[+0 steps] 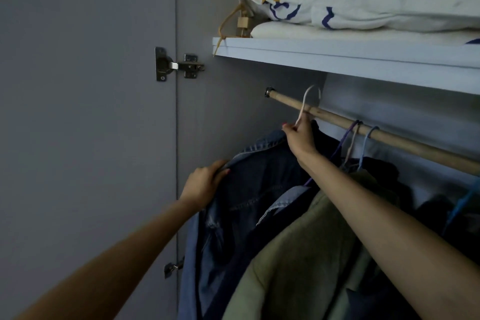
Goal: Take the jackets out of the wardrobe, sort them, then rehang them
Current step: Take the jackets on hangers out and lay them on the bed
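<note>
Grey wardrobe walls fill the left of the frame, with a metal door hinge [179,65] at upper left. Across the upper right runs a pale shelf [337,56] stacked with patterned bedding [376,5]. Beneath it a wooden rail [389,135] slants toward the right edge. The right hand [298,138] pinches a white hanger [306,104] hooked over the rail. The left hand [205,183] grips the shoulder of a dark denim jacket [254,189] at centre, beside an olive jacket [293,254].
</note>
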